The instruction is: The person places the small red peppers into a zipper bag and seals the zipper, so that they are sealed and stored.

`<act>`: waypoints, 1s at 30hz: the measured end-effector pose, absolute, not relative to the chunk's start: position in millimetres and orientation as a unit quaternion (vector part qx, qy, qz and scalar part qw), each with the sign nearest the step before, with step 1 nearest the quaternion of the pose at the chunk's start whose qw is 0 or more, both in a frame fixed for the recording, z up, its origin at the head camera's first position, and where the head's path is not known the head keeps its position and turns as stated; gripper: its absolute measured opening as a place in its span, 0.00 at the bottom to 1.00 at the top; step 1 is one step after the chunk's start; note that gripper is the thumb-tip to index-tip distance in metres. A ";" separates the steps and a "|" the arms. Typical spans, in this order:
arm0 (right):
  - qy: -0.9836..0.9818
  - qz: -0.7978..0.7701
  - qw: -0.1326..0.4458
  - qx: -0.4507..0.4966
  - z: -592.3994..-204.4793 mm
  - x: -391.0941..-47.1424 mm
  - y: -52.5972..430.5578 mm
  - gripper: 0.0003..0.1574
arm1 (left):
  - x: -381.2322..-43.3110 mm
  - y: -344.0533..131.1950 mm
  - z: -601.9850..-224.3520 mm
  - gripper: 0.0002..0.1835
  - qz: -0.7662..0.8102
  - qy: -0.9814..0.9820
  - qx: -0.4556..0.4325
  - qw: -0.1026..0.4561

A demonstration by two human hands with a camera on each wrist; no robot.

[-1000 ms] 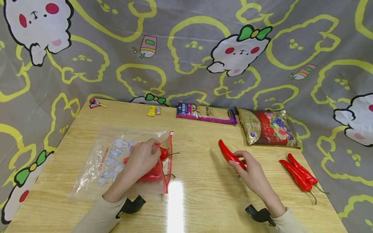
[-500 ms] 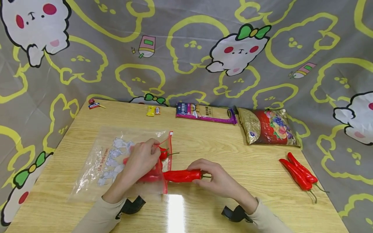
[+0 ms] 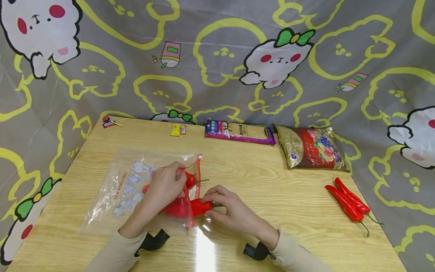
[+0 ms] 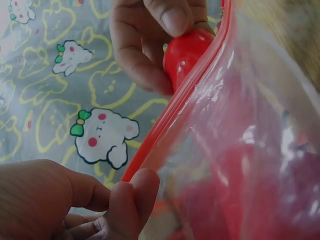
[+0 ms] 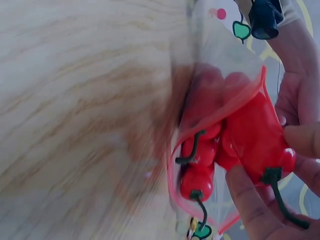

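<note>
A clear zip bag with a red zip edge and printed animals lies on the table, its mouth facing right. My left hand pinches the upper edge of the mouth between thumb and finger and holds it raised. My right hand grips a red chili pepper near its green stem; the pepper's front part is inside the bag. In the right wrist view, other red peppers lie within the bag, stems at the opening. How many are deeper in is hidden. Two loose red peppers rest at the table's right side.
Along the back of the wooden table lie a lollipop with a small wrapped candy, two small candies, a purple-edged noodle packet and a gold-red bag. A patterned cloth hangs behind and beside the table.
My right hand has swung left with the pepper and slid its tip into the bag's mouth, further in than half a second ago. The left hand keeps its hold on the edge.
</note>
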State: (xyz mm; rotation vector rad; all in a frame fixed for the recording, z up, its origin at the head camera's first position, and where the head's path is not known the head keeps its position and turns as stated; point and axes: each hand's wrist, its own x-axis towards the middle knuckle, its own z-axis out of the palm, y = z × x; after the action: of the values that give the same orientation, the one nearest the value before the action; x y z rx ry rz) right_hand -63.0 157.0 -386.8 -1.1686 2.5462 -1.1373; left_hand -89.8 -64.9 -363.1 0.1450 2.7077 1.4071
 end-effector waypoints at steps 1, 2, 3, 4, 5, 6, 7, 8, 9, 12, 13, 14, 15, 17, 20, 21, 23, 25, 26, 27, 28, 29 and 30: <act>0.844 -0.368 0.053 -0.386 -387.4 -62.5 155.1 0.17 | -89.7 -64.7 -363.1 0.16 0.461 0.885 0.047 0.045; 0.846 -0.364 0.050 -0.386 -387.9 -62.3 153.0 0.17 | -89.5 -64.6 -363.2 0.16 0.462 0.884 0.046 0.046; 0.846 -0.363 0.049 -0.387 -388.7 -62.3 150.9 0.18 | -89.3 -64.6 -363.2 0.16 0.464 0.884 0.044 0.048; 0.844 -0.365 0.048 -0.390 -389.6 -62.4 148.5 0.19 | -89.1 -64.5 -363.2 0.16 0.465 0.883 0.043 0.048; 0.843 -0.368 0.049 -0.391 -390.7 -62.6 146.0 0.19 | -89.1 -64.4 -363.3 0.16 0.465 0.883 0.043 0.048; 0.840 -0.375 0.051 -0.389 -391.9 -62.7 143.4 0.19 | -89.1 -64.4 -363.5 0.16 0.464 0.883 0.043 0.049; 0.837 -0.384 0.054 -0.388 -393.1 -62.9 140.8 0.19 | -89.1 -64.4 -363.5 0.16 0.464 0.883 0.043 0.048; 0.833 -0.394 0.058 -0.385 -394.3 -63.1 138.1 0.19 | -89.2 -64.4 -363.6 0.16 0.464 0.884 0.043 0.047; 0.829 -0.405 0.062 -0.380 -395.5 -63.2 135.4 0.19 | -89.3 -64.4 -363.8 0.16 0.464 0.884 0.044 0.045; 0.822 -0.425 0.066 -0.373 -398.4 -63.3 128.2 0.17 | -89.9 -64.5 -364.2 0.15 0.463 0.884 0.047 0.039; 0.820 -0.427 0.066 -0.376 -399.3 -63.4 126.1 0.17 | -90.0 -64.5 -364.3 0.15 0.463 0.884 0.048 0.037; 0.818 -0.429 0.067 -0.378 -400.0 -63.5 124.2 0.17 | -90.1 -64.5 -364.5 0.15 0.462 0.885 0.049 0.035; 0.818 -0.427 0.066 -0.380 -400.4 -63.6 122.6 0.16 | -90.2 -64.5 -364.6 0.15 0.462 0.885 0.049 0.034; 0.820 -0.420 0.064 -0.384 -400.6 -63.7 119.9 0.16 | -90.2 -64.8 -364.5 0.15 0.459 0.886 0.049 0.033; 0.826 -0.415 0.072 -0.374 -400.4 -64.7 117.1 0.16 | -90.2 -65.1 -364.1 0.16 0.458 0.887 0.050 0.030; 0.828 -0.415 0.075 -0.369 -400.2 -65.1 116.5 0.16 | -90.1 -65.3 -363.8 0.16 0.457 0.888 0.051 0.029; 0.830 -0.415 0.083 -0.363 -400.2 -66.1 115.6 0.15 | -90.1 -65.6 -363.4 0.16 0.456 0.888 0.052 0.027; 0.828 -0.422 0.093 -0.359 -400.6 -67.0 115.4 0.15 | -90.0 -65.8 -362.9 0.16 0.455 0.888 0.053 0.027; 0.826 -0.424 0.098 -0.358 -400.6 -67.3 115.4 0.14 | -90.1 -65.8 -362.8 0.16 0.455 0.889 0.053 0.027; 0.824 -0.427 0.103 -0.358 -400.8 -67.6 115.5 0.14 | -90.0 -66.0 -362.7 0.16 0.455 0.889 0.052 0.029; 0.820 -0.432 0.109 -0.359 -401.1 -67.7 115.9 0.13 | -90.0 -65.8 -362.6 0.16 0.455 0.888 0.051 0.030; 0.817 -0.436 0.115 -0.359 -401.4 -67.7 116.3 0.13 | -90.0 -65.6 -362.7 0.16 0.455 0.888 0.051 0.031; 0.816 -0.438 0.120 -0.359 -402.2 -68.0 116.7 0.13 | -90.0 -65.3 -362.7 0.16 0.455 0.889 0.050 0.031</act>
State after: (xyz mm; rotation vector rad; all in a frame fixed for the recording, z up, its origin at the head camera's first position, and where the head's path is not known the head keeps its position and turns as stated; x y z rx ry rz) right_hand -68.0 116.7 -402.2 -1.0482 2.3837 -1.2789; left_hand -90.0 -65.3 -362.7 0.1553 2.7388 1.4007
